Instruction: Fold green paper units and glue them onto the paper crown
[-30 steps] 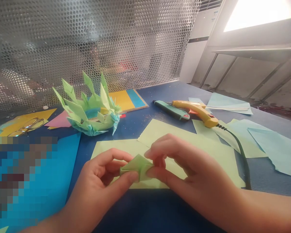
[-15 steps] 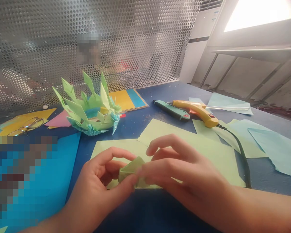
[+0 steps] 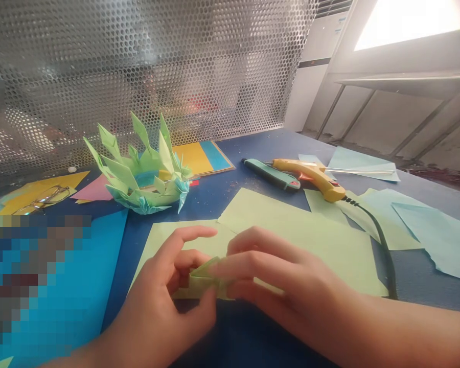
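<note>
Folding small green paper unit, both hands pinching it.

We grip the folded green piece [image 3: 205, 278] btwn left hand [image 3: 168, 301] & right hand [image 3: 287, 286], low over green sheets [image 3: 302, 235] at table's near edge. Crease prob. half hidden by fingers; keep edges aligned, press w/ thumb flat.

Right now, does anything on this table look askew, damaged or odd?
One thing: the pale blue sheet at the right has a ragged, torn-looking lower edge. Both hands pinch a folded green piece.
</note>
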A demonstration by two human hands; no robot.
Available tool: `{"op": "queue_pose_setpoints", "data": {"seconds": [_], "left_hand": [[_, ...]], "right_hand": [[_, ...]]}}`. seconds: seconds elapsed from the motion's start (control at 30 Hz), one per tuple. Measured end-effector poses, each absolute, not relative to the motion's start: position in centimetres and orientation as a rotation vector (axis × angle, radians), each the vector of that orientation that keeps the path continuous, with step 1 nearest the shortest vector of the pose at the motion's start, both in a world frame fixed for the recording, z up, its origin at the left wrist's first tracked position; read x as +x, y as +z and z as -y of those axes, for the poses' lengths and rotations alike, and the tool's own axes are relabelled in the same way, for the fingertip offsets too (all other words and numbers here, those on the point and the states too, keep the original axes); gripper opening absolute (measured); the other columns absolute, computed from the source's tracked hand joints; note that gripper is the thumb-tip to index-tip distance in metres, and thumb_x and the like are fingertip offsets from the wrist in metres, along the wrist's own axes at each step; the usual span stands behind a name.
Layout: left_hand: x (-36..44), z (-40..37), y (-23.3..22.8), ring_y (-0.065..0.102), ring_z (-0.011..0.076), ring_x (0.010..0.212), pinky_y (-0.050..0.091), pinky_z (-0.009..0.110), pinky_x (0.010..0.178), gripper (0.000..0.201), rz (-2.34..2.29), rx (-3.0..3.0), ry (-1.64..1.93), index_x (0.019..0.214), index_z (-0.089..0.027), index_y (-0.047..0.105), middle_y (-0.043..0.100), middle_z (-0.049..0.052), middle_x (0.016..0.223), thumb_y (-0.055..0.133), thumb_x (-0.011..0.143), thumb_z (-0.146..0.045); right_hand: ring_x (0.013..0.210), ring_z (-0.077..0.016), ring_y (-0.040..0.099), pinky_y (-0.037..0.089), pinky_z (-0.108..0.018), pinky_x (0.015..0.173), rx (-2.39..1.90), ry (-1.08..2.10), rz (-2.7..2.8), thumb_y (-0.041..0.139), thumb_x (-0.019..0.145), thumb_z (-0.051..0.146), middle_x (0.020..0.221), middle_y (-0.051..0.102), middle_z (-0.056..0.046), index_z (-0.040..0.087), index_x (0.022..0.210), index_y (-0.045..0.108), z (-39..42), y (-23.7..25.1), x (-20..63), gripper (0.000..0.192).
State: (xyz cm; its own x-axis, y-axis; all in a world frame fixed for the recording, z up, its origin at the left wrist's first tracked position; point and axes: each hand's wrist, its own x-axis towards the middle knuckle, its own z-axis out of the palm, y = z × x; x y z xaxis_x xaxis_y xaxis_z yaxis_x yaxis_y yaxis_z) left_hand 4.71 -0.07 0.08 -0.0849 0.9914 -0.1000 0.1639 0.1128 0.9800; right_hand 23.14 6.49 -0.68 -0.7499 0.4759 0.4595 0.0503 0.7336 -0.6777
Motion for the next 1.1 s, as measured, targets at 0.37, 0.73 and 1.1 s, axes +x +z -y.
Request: {"op": "queue_pose_setpoints", "data": {"seconds": [0.37, 0.73, 1.1], "left_hand": [[3.84, -0.23, 0.3, 0.059, 0.0099, 0.06, 0.045, 0.015, 0.058, 0.046, -1.367, 1.071, 0.984, 0.104, -0.032, 0.064, 0.066, -0.009, 0.065, 0.084, 0.066, -0.015], [4.03, -0.28, 0.38, 0.06, 0.0076, 0.06, 0.046, 0.011, 0.056, 0.051, -1.37, 1.041, 1.003, 0.099, -0.034, 0.069, 0.069, -0.011, 0.07, 0.08, 0.06, -0.002], [4.36, -0.35, 0.59, 0.061, 0.0051, 0.058, 0.047, 0.007, 0.055, 0.051, -1.316, 0.925, 1.066, 0.089, -0.032, 0.075, 0.071, -0.012, 0.068, 0.089, 0.054, 0.002]], "right_hand": [[0.085, -0.0089, 0.065, 0.052, -0.012, 0.083, -0.347, 0.852, 2.26, 0.062, 0.092, 0.004, 0.094, 0.061, -0.002, 0.017, 0.102, 0.07, -6.6, -0.02, 23.21, 0.018], [0.076, -0.0083, 0.066, 0.054, -0.013, 0.075, -0.511, 1.118, 2.126, 0.072, 0.085, 0.006, 0.086, 0.063, -0.001, 0.015, 0.078, 0.071, -6.67, -0.06, 22.7, 0.012], [0.073, -0.0087, 0.06, 0.05, -0.016, 0.07, -0.63, 1.597, 1.941, 0.076, 0.081, 0.012, 0.078, 0.062, 0.005, 0.02, 0.075, 0.063, -6.93, -0.27, 22.44, 0.017]]}}
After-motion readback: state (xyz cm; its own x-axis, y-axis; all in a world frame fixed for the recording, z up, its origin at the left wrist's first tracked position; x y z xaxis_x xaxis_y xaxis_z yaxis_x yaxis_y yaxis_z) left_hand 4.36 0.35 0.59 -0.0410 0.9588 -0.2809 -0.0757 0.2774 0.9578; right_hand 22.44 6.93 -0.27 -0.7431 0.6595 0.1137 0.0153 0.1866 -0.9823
